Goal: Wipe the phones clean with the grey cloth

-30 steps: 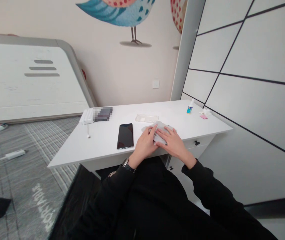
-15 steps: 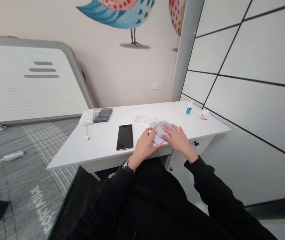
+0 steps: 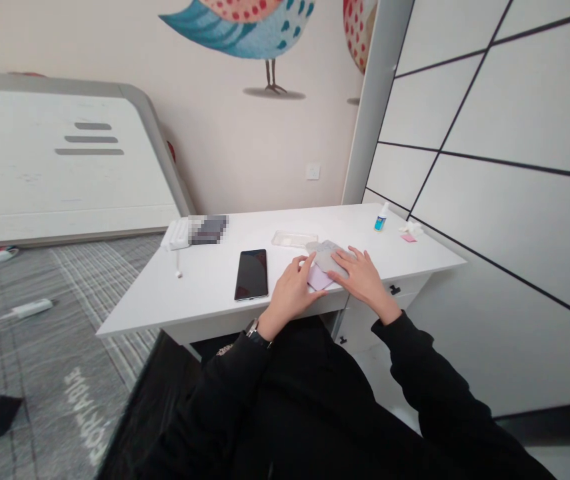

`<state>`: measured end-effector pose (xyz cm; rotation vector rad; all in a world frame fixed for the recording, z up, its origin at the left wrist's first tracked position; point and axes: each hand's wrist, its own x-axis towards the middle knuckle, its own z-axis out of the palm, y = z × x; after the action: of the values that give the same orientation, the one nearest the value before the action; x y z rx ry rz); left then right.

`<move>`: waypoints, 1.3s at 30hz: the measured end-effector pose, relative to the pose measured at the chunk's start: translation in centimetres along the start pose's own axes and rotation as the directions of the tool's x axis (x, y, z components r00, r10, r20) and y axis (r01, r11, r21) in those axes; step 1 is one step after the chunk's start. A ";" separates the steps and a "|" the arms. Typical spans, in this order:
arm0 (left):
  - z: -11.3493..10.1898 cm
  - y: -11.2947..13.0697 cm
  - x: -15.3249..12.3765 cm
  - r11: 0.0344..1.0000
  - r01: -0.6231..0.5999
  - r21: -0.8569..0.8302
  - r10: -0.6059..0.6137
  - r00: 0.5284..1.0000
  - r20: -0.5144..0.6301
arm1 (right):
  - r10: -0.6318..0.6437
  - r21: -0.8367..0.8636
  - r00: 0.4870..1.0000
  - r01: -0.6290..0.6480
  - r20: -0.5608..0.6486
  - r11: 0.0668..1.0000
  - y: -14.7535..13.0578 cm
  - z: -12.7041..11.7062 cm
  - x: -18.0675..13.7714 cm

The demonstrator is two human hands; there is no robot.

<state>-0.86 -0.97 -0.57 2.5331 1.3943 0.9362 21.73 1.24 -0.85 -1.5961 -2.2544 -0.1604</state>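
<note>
A flat purple square piece (image 3: pixel 319 278) lies near the desk's front edge. My left hand (image 3: pixel 292 291) brackets it, bent fingers at the left side and thumb along the lower edge. My right hand (image 3: pixel 362 275) presses on a crumpled grey cloth (image 3: pixel 325 256), its fingers spread flat over the fabric. The cloth covers the back part of the purple piece. To the left of my hands rests a smartphone (image 3: pixel 251 274) with a dark screen. A clear plastic phone case (image 3: pixel 295 239) lies just behind the cloth.
The white desk (image 3: pixel 205 287) carries a small bottle with a blue label (image 3: pixel 381 219) and pink and white scraps (image 3: pixel 409 236) at right. A white charger (image 3: pixel 177 235) with a short cable is at left, beside a blurred dark item (image 3: pixel 209 230). Tall white panels (image 3: pixel 505 220) border the right side.
The grey cloth has shifted slightly right and its folds have changed. My right hand has moved slightly with it. My left hand stays at the purple piece. The view has shifted a little.
</note>
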 end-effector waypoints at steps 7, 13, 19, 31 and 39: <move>-0.1 0.0 0.0 1.000 0.005 0.006 -0.005 1.000 0.005 | -0.013 0.006 1.000 0.013 0.012 1.000 -0.1 0.1 0.0; -0.3 0.2 0.0 1.000 0.006 -0.003 -0.006 1.000 0.015 | -0.048 0.018 0.999 0.047 0.017 0.999 -0.7 -0.1 -0.2; -0.2 0.1 0.0 1.000 0.014 -0.003 -0.014 1.000 0.019 | -0.020 0.030 1.000 0.020 0.007 0.999 -0.3 -0.3 -0.2; -0.2 0.2 0.1 1.000 0.009 -0.008 -0.009 1.000 0.025 | -0.009 0.020 1.000 0.009 -0.008 1.000 -0.2 0.0 -0.3; -0.2 0.2 0.0 1.000 0.017 -0.003 -0.017 1.000 0.024 | 0.010 0.014 1.000 -0.010 -0.009 1.000 -0.4 0.5 -0.8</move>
<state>-0.81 -1.08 -0.36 2.5177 1.4039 0.9009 21.46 0.57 -1.54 -1.5965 -2.2358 -0.1486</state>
